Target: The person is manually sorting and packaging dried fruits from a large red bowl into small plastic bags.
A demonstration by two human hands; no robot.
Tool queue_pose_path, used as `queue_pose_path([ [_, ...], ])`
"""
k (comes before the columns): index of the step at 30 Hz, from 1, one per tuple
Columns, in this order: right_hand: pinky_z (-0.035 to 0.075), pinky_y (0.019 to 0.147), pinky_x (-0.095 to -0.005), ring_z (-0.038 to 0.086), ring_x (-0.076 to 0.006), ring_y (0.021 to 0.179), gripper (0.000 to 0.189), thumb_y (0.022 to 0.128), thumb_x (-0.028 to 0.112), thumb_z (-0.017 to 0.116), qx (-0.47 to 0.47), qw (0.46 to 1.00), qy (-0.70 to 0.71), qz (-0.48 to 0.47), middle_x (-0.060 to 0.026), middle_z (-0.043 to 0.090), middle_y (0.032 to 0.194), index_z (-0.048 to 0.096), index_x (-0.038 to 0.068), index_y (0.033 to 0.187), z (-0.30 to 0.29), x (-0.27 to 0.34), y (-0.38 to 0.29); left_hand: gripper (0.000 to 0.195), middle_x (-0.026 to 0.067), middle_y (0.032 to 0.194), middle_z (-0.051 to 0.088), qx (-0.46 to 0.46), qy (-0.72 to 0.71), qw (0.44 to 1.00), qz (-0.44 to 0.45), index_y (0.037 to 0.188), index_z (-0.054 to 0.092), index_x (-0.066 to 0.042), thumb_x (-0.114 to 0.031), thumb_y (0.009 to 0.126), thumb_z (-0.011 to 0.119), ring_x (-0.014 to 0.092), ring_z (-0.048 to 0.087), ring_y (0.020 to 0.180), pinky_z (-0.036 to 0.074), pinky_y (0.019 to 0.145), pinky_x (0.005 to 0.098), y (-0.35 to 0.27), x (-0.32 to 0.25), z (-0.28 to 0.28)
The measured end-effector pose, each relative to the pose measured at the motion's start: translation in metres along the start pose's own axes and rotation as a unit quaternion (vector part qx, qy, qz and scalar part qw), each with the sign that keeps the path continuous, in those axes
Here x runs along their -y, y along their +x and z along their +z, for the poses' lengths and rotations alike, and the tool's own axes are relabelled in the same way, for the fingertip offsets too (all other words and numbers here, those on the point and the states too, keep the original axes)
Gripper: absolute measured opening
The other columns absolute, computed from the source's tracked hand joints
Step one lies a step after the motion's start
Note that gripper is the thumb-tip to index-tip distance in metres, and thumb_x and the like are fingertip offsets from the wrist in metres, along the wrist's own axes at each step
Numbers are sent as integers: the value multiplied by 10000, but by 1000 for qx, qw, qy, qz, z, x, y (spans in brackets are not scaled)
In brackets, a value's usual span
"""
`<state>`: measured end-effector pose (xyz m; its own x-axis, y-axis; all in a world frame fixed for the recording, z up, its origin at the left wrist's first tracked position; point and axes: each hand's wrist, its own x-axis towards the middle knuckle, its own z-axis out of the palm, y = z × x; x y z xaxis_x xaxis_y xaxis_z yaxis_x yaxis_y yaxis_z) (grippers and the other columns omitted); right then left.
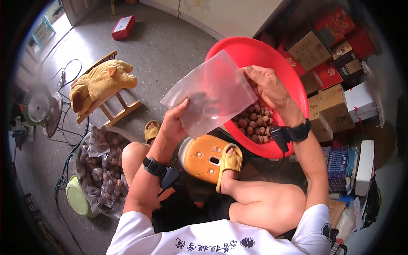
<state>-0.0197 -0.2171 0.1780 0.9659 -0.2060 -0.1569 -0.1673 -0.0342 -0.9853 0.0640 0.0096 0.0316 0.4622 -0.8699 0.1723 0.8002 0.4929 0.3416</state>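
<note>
A clear plastic bag [216, 92] is stretched flat between my two hands, with nothing seen inside it. My left hand [175, 122] pinches its lower left side, the thumb on top and the fingers behind the film. My right hand [266, 87] grips the bag's upper right corner; its fingertips are partly hidden. Beneath the bag and my right hand is a large red plastic basin [229, 46]. Walnuts in their shells [253, 122] lie in the near part of the basin, some of them covered by the bag.
Filled bags of walnuts [103, 172] are heaped at my left beside a green plastic basin [76, 197]. An orange padded stool [197, 159] supports my slippered foot. A plush toy [102, 84] lies on a wooden chair, near a fan [38, 105]. Cardboard boxes [334, 105] line the right.
</note>
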Motion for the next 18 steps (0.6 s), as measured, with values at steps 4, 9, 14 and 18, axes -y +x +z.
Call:
queue_pose_path([
  [4,542,756,-253,636,-98,810,204,952,162,580,58,991,123,16,-36,667,904,637,-16,1034,0,-16,-10,528,143,1325,527,-19,68,997,8,1379,404,9,-247,936,534,261,535,1197,423,1028,393,5,-1,-3],
  [9,535,690,-230,625,-79,746,127,907,108,633,-58,983,161,-66,-31,663,885,630,3,979,2,-20,-27,432,92,1184,600,-244,314,893,213,1281,506,-10,-112,879,626,143,577,1060,455,917,275,16,-10,-3],
  [14,474,611,-197,567,-23,684,91,909,96,619,-253,934,-105,-228,22,635,755,620,14,871,4,-10,-41,239,40,1010,638,-216,472,802,297,1109,601,2,-29,872,621,71,571,882,443,765,205,21,-8,20],
  [18,485,593,-243,588,-53,680,88,877,51,645,-213,933,-162,-242,-19,627,715,598,-13,838,39,-13,-45,253,45,975,670,-87,481,849,200,1157,612,30,-42,915,594,92,608,849,477,739,222,33,25,76],
])
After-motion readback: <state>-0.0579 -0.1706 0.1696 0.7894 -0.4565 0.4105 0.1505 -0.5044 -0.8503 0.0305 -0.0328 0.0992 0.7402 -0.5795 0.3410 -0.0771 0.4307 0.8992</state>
